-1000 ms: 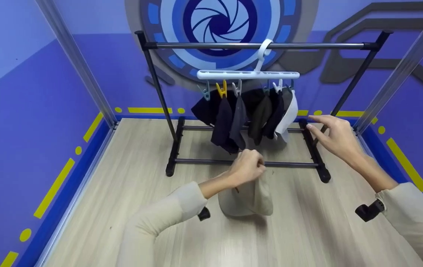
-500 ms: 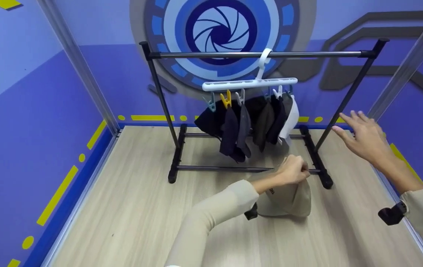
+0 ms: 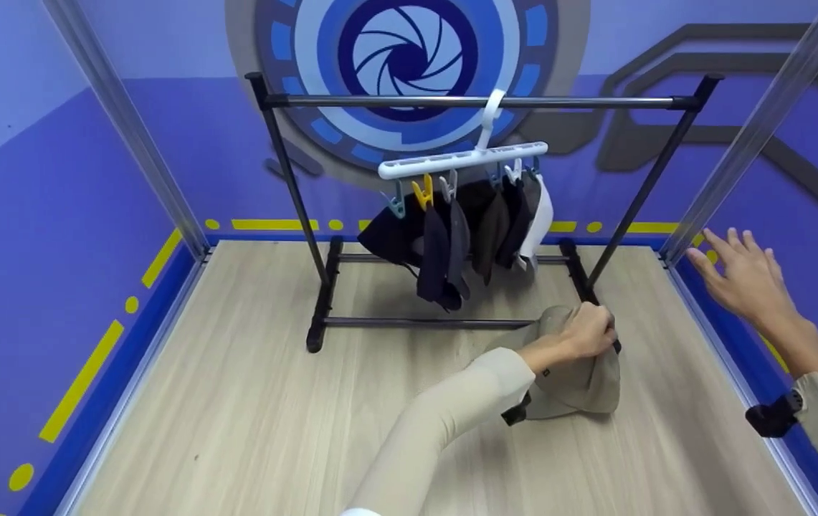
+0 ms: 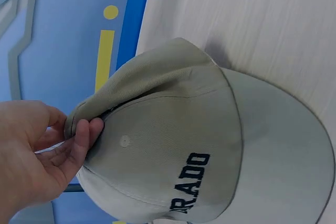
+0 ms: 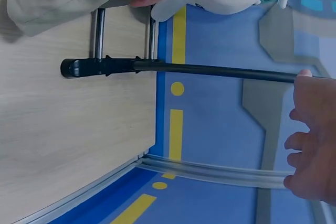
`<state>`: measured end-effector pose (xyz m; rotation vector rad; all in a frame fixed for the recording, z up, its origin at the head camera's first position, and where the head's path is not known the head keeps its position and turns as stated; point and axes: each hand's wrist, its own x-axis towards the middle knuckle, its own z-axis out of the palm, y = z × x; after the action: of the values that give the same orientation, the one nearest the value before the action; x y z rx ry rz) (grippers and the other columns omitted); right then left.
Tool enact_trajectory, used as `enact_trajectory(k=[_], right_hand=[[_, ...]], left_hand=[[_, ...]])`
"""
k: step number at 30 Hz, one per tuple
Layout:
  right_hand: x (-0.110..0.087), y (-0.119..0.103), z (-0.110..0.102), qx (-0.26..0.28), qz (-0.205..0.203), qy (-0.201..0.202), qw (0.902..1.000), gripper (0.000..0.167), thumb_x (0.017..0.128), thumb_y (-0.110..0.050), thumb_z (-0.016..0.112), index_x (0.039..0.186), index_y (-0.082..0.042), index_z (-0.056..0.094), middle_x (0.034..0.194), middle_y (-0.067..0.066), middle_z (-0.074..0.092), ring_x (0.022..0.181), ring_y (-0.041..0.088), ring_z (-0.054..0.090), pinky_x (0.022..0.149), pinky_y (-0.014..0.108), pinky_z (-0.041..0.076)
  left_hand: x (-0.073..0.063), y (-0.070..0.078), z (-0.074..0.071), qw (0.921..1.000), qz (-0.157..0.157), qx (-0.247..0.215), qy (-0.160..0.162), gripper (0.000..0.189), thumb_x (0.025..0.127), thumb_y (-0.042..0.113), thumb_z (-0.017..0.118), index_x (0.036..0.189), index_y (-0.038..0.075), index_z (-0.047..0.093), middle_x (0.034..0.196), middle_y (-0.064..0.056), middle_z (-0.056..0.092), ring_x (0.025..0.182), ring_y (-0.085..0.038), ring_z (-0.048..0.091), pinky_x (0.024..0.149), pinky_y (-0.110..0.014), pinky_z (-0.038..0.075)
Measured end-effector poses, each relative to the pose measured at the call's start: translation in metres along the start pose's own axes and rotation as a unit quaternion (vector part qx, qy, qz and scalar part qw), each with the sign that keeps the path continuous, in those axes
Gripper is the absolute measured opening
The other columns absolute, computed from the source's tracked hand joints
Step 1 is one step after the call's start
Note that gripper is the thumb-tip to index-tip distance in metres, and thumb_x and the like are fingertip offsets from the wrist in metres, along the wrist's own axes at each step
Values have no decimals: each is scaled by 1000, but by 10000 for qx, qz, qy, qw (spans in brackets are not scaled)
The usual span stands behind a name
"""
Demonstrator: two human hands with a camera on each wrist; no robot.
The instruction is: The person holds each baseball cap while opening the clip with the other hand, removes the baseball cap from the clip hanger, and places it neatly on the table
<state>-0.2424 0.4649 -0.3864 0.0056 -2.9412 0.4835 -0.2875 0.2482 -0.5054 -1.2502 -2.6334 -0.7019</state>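
A khaki baseball cap (image 3: 572, 387) hangs from my left hand (image 3: 590, 331), which pinches the top of its crown between thumb and fingers. In the left wrist view the cap's crown (image 4: 173, 124) is folded under the fingertips (image 4: 82, 132); dark lettering runs near its brim (image 4: 286, 140). The cap is in front of the rack's right foot and partly hides it. Off to the right, beside the side wall, my right hand (image 3: 745, 279) has its fingers spread and holds nothing. In the right wrist view this hand (image 5: 315, 140) appears at the right edge.
A black and metal garment rack (image 3: 394, 102) stands at the back. From its bar hangs a white hanger (image 3: 466, 159) with coloured clips, among them a yellow clip (image 3: 423, 192). Several dark caps (image 3: 388, 236) and a white cap (image 3: 539, 222) hang there. Blue walls surround the wooden floor (image 3: 251, 416).
My left hand has carried the khaki cap to the right, from below the hanging caps to the rack's right foot. My right hand has moved farther right, its fingers spreading.
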Motion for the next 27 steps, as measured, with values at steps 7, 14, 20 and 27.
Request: enact_trajectory(k=[7,14,20,27], right_hand=[[7,-2,9,-9,25,-214,9998,78,109,-54,25,157,7,23,154,49,12,148,63,2,118,74,-1],[12,-4,20,-50,-52,-299,9995,76,110,-51,26,155,11,26,154,49,13,147,64,8,117,76,4],[12,-5,30,-107,-189,-368,9991,75,111,-50,28,153,12,29,152,50,15,146,65,10,116,77,8],[14,-4,40,-87,-228,-277,9993,73,110,-48,32,150,14,35,148,52,22,146,65,9,115,78,8]], left_hand=[[-11,-12,-6,9956,177,-260,-886,34,100,11,55,132,6,65,107,-2,74,73,-2,54,65,-11,45],[-34,-32,-34,9857,835,-456,-1388,42,99,5,55,141,6,59,126,-6,71,104,-7,68,84,-9,49],[-80,-65,-81,9833,1092,-527,-1361,34,97,4,59,131,2,66,120,-12,73,108,-18,71,90,-14,52],[-150,-118,-155,9834,795,-1186,-1118,24,99,5,60,120,-3,70,116,-16,74,105,-25,71,94,-31,56]])
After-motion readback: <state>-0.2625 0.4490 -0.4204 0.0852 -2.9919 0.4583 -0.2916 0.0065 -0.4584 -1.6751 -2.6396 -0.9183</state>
